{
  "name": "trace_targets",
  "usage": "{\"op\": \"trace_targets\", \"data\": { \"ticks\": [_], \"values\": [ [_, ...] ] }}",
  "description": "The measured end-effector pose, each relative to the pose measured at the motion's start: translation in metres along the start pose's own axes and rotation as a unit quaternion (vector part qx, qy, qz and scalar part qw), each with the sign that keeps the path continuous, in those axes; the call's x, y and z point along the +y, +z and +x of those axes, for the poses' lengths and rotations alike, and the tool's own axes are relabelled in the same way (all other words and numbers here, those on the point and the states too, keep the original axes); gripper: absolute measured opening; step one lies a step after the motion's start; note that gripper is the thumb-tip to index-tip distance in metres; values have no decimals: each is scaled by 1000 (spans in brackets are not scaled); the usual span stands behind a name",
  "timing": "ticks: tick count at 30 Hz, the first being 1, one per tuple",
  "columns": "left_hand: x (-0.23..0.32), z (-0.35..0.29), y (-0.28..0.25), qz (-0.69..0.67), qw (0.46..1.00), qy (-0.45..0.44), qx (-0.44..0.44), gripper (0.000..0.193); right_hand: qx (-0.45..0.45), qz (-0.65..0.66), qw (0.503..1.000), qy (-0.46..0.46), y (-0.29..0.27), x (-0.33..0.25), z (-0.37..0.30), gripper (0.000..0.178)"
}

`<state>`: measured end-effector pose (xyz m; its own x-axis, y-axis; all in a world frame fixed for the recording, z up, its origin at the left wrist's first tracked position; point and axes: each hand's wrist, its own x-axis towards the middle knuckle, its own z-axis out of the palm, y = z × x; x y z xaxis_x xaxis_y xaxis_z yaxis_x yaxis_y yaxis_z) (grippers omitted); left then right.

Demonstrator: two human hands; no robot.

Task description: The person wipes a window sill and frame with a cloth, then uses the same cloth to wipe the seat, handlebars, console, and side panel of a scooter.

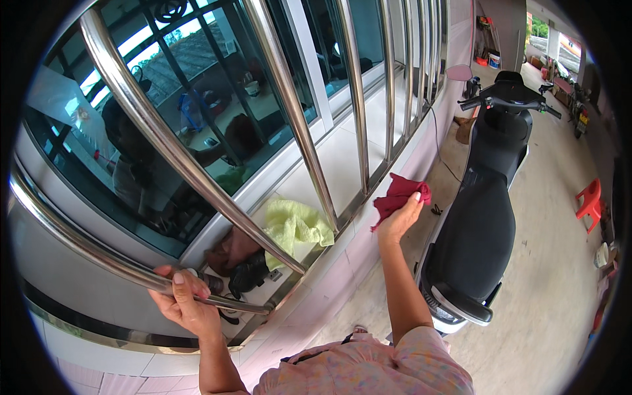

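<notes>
My left hand (184, 304) is wrapped round a shiny metal window bar (118, 266) near its lower end. In my right hand (401, 220) is a dark red cloth (395, 197), bunched under the fingers and thumb, held out beside the window ledge. Just inside the bars, a light green cloth (296, 227) lies crumpled on the white sill. Next to it sit a black object (249, 273), perhaps a pouch, and a brown cloth-like item (232, 251). Behind them is the sliding window (217, 99), its dark glass full of reflections.
A black-seated scooter (474, 230) stands close on my right. A thin cable (440, 148) hangs from the ledge to the floor. Farther right are a red plastic stool (588, 205) and a parked motorbike (580, 112). Several bars run along the window.
</notes>
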<state>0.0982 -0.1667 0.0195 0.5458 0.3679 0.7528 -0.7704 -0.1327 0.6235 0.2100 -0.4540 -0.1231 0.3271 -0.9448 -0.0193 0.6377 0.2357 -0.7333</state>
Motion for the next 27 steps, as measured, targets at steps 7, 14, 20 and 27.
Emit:
{"op": "trace_targets", "data": {
  "ticks": [7,14,20,27],
  "values": [
    [0,0,2,8,1000,7,11,20,-372,-267,872,-171,-58,73,-53,36],
    [-1,-2,-2,19,1000,-7,18,22,-383,-269,870,-153,-50,84,-63,35],
    [-1,-2,0,20,1000,-11,17,23,-365,-369,830,-204,-28,77,-26,26],
    [-2,-1,-2,34,999,0,23,15,-440,-320,817,-192,-41,59,-26,27]
  ]
}}
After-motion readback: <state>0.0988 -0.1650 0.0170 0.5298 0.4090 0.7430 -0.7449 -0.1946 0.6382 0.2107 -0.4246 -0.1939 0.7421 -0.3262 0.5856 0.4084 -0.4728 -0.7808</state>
